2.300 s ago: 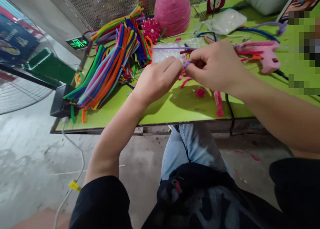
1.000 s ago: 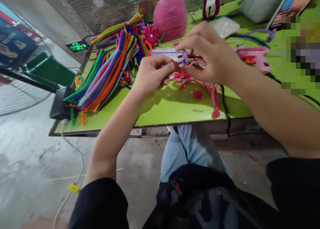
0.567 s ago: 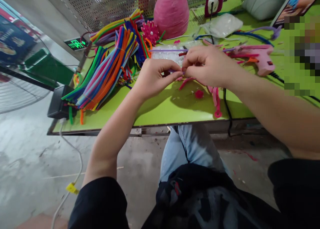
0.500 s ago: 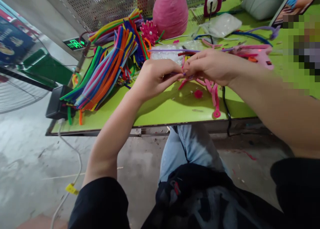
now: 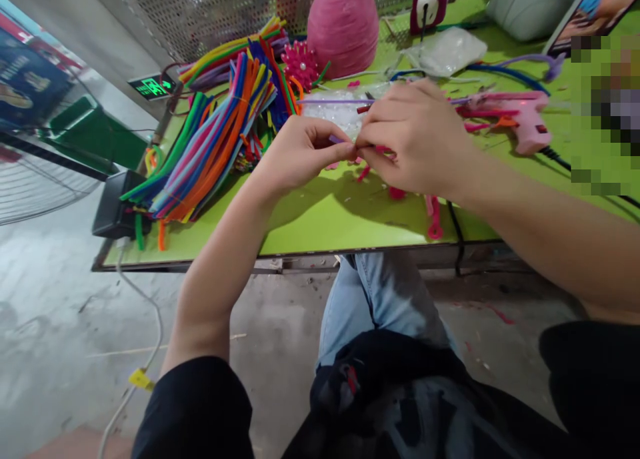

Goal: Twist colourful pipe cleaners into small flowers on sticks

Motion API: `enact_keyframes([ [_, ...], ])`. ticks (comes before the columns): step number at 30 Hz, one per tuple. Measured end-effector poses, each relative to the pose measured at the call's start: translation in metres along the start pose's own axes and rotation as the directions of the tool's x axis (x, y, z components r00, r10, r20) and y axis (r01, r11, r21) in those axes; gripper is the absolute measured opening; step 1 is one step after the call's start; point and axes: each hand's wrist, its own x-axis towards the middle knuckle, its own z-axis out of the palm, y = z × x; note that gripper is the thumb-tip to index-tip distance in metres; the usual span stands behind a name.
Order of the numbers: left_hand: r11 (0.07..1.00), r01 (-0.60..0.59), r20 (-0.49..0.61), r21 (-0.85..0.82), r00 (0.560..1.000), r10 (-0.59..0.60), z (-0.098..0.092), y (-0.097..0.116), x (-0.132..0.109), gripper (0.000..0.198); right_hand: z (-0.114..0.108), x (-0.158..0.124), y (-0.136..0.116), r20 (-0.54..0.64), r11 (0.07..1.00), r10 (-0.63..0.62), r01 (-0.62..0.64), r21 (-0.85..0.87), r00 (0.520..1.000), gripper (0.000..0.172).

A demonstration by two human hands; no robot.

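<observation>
My left hand is closed in a pinch on a short purple pipe cleaner piece, which shows between thumb and forefinger. Fingertip to fingertip with it, my right hand pinches at the same spot; its fingers cover most of what is held there. Behind both hands, a long purple pipe cleaner stretches sideways over a clear plastic bag. Pink pipe cleaner pieces lie below my right hand, one with a looped end.
Bundled coloured pipe cleaners fill the table's left side, near a black box. Behind stand a pink wound dome and a pink flower. A pink glue gun lies right; a black cable hangs over the front edge.
My right hand has turned and come slightly left and nearer, its back now more in view. My left hand has shifted a little left. More of the glue gun shows.
</observation>
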Motion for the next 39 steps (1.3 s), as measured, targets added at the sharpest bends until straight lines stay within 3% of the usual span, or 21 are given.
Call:
enact_keyframes([
  [2,0.987,-0.124,-0.027,0.106,0.992,0.127,-0.001,0.003,-0.003,0.021,0.002,0.003,0.006,0.074,0.906,0.171,-0.186,0.379,0.983,0.011],
  [4,0.956,-0.231,-0.028,0.179,0.970,0.240,-0.002,0.007,-0.007,0.019,0.004,0.007,0.015,0.281,0.582,0.273,-0.391,0.713,0.920,0.013],
  [6,0.931,-0.300,-0.014,0.209,0.951,0.310,0.000,0.009,-0.009,0.017,0.004,0.010,0.024,0.459,0.301,0.233,-0.512,0.804,0.857,0.019],
  [7,0.924,-0.315,-0.011,0.215,0.946,0.325,0.002,0.008,-0.009,0.017,0.003,0.011,0.027,0.507,0.261,0.201,-0.545,0.797,0.838,0.021],
  [8,0.925,-0.313,-0.013,0.216,0.946,0.323,0.004,0.006,-0.008,0.017,0.003,0.011,0.029,0.532,0.297,0.177,-0.560,0.774,0.828,0.022],
  [10,0.945,-0.262,-0.032,0.194,0.961,0.273,0.009,-0.001,-0.004,0.016,0.003,0.009,0.029,0.468,0.507,0.209,-0.504,0.699,0.859,0.019],
  [13,0.990,-0.117,-0.040,0.075,0.992,0.120,0.012,-0.015,0.004,0.020,0.003,0.003,0.018,0.130,0.863,0.197,-0.235,0.447,0.972,0.013],
  [16,0.999,-0.030,-0.002,-0.018,1.000,0.030,0.009,-0.022,0.007,0.023,0.002,-0.001,0.007,-0.004,0.974,0.063,-0.061,0.220,0.998,0.019],
  [19,0.993,-0.105,-0.041,0.046,0.993,0.107,0.004,-0.017,0.002,0.022,0.002,-0.001,0.004,-0.013,0.994,0.034,-0.032,0.107,0.999,0.023],
  [21,0.967,-0.207,-0.065,0.147,0.974,0.218,0.002,-0.011,-0.002,0.019,0.002,0.003,0.008,0.032,0.957,0.127,-0.131,0.259,0.991,0.014],
  [22,0.948,-0.253,-0.062,0.193,0.961,0.269,0.001,-0.008,-0.004,0.018,0.002,0.006,0.011,0.104,0.876,0.211,-0.235,0.421,0.972,0.010],
  [24,0.904,-0.343,-0.042,0.254,0.930,0.365,0.001,-0.002,-0.006,0.019,0.001,0.011,0.017,0.327,0.572,0.315,-0.453,0.684,0.891,0.014],
  [25,0.879,-0.395,-0.036,0.268,0.907,0.419,0.001,-0.001,-0.007,0.022,0.000,0.013,0.020,0.419,0.434,0.319,-0.524,0.733,0.850,0.019],
  [26,0.859,-0.430,-0.042,0.276,0.888,0.458,0.002,0.000,-0.006,0.025,-0.001,0.014,0.023,0.473,0.366,0.300,-0.558,0.744,0.828,0.023],
  [27,0.854,-0.440,-0.056,0.279,0.880,0.471,0.003,0.000,-0.006,0.027,-0.002,0.013,0.024,0.480,0.381,0.282,-0.556,0.739,0.831,0.025],
  [29,0.891,-0.379,-0.095,0.248,0.906,0.412,0.006,-0.004,-0.003,0.029,-0.005,0.010,0.023,0.347,0.600,0.261,-0.434,0.672,0.901,0.020],
  [31,0.957,-0.236,-0.107,0.165,0.961,0.256,0.009,-0.009,0.000,0.031,-0.006,0.005,0.017,0.123,0.863,0.183,-0.219,0.455,0.975,0.010],
  [33,0.987,-0.136,-0.090,0.081,0.986,0.143,0.010,-0.014,0.002,0.033,-0.007,0.001,0.010,-0.026,0.980,0.055,-0.049,0.191,0.998,0.017],
  [36,0.991,-0.113,-0.093,0.076,0.988,0.120,0.007,-0.012,0.000,0.029,-0.005,-0.001,0.005,-0.038,0.997,-0.006,0.009,0.080,0.999,0.033],
  [38,0.973,-0.176,-0.102,0.152,0.976,0.192,0.003,-0.006,-0.004,0.024,-0.004,0.002,0.008,0.006,0.952,0.090,-0.088,0.294,0.996,0.027],
  [39,0.954,-0.225,-0.095,0.197,0.965,0.246,0.001,-0.002,-0.006,0.021,-0.004,0.003,0.011,0.073,0.868,0.157,-0.173,0.466,0.985,0.022],
])
